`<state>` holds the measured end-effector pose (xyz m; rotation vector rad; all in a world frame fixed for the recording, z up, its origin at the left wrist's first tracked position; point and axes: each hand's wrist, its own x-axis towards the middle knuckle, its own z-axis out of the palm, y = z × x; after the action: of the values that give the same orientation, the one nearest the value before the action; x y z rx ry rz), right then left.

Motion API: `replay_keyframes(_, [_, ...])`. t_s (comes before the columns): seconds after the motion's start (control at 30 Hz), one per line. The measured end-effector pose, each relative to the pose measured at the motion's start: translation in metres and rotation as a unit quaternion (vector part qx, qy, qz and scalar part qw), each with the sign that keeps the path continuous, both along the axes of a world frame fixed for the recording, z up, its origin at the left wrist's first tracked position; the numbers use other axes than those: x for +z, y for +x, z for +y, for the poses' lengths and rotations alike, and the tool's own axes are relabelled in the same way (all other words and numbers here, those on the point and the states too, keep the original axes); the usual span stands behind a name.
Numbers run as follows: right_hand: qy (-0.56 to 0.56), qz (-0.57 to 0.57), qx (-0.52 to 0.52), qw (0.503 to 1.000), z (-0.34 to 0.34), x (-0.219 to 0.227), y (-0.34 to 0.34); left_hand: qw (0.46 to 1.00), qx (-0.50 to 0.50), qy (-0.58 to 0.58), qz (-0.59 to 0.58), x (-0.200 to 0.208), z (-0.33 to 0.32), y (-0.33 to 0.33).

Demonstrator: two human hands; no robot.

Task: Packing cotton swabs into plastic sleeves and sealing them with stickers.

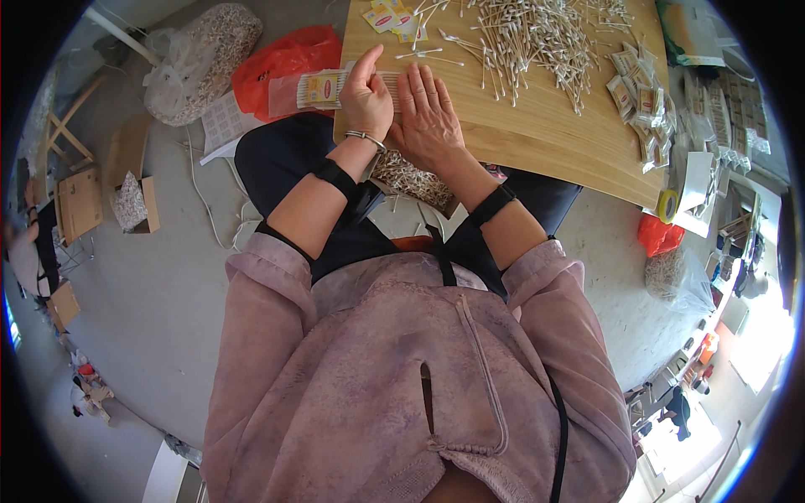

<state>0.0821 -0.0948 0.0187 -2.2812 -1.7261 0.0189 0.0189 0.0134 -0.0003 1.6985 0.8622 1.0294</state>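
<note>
A clear plastic packet of cotton swabs with a yellow label (319, 90) lies at the table's near left corner, its flap reaching past the edge. My left hand (367, 99) stands on its side across the packet, fingers stretched out and pointing away from me. Just right of it, my right hand (429, 113) lies flat, palm down, with fingers extended. A few white swab sticks show between the two hands; what lies under the palms is hidden. Beyond my hands spreads a big heap of loose cotton swabs (537, 42).
Filled small packets (641, 96) pile up on the table's right side, and yellow label cards (392, 17) lie at its far left. A box of swabs (412, 180) is between my knees. Red bag (281, 71), swab sack (205, 63) and cardboard boxes (81, 204) stand left; tape (667, 206) right.
</note>
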Motion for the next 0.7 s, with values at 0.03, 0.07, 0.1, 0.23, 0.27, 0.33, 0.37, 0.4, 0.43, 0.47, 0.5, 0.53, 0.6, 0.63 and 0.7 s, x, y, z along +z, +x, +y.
replay_keyframes(0.03, [0.0, 0.0, 0.0, 1.0, 0.0, -0.001, 0.001, 1.0, 0.009, 0.016, -0.002, 0.0, 0.0, 0.001])
replay_keyframes(0.07, [0.018, 0.04, 0.002, 0.999, -0.001, -0.002, 0.003, 0.999, 0.018, 0.033, -0.003, 0.001, 0.0, 0.001])
replay_keyframes(0.1, [0.035, 0.082, 0.005, 0.996, 0.0, 0.0, 0.004, 0.999, 0.019, 0.033, -0.003, 0.0, 0.0, 0.0])
replay_keyframes(0.23, [0.08, 0.171, -0.003, 0.982, 0.0, 0.003, 0.015, 1.0, 0.007, -0.007, -0.021, 0.001, -0.001, -0.002])
replay_keyframes(0.27, [0.14, 0.204, -0.017, 0.969, 0.001, 0.001, 0.019, 1.0, 0.004, -0.02, -0.022, 0.001, -0.001, -0.001])
replay_keyframes(0.33, [0.2, 0.238, -0.029, 0.95, 0.004, 0.003, 0.025, 0.999, 0.008, -0.013, -0.039, -0.001, 0.0, -0.002])
replay_keyframes(0.37, [0.18, 0.219, -0.049, 0.958, 0.005, 0.004, 0.031, 0.998, 0.01, -0.006, -0.057, -0.003, 0.001, -0.003])
replay_keyframes(0.4, [0.16, 0.198, -0.072, 0.964, 0.005, 0.006, 0.036, 0.998, 0.01, -0.007, -0.057, -0.002, 0.001, -0.004])
replay_keyframes(0.43, [0.159, 0.198, -0.072, 0.964, 0.007, 0.007, 0.039, 0.997, -0.005, -0.004, -0.077, -0.001, 0.0, -0.005])
replay_keyframes(0.47, [0.157, 0.162, -0.06, 0.972, 0.009, 0.008, 0.041, 0.995, -0.02, 0.0, -0.098, 0.0, 0.0, -0.005])
replay_keyframes(0.5, [0.155, 0.126, -0.045, 0.979, 0.011, 0.009, 0.043, 0.995, -0.019, 0.0, -0.098, -0.002, 0.0, -0.006])
replay_keyframes(0.53, [0.155, 0.126, -0.045, 0.979, 0.012, 0.011, 0.045, 0.992, -0.026, -0.022, -0.12, -0.004, 0.0, -0.006])
replay_keyframes(0.6, [0.111, 0.136, -0.038, 0.984, 0.015, 0.013, 0.048, 0.988, -0.032, -0.044, -0.142, -0.004, 0.0, -0.006])
replay_keyframes(0.63, [0.11, 0.137, -0.038, 0.984, 0.016, 0.014, 0.05, 0.988, -0.036, -0.058, -0.14, -0.002, -0.001, -0.006])
replay_keyframes(0.7, [0.069, 0.109, -0.031, 0.991, 0.018, 0.015, 0.052, 0.987, -0.04, -0.072, -0.138, 0.001, -0.002, -0.006])
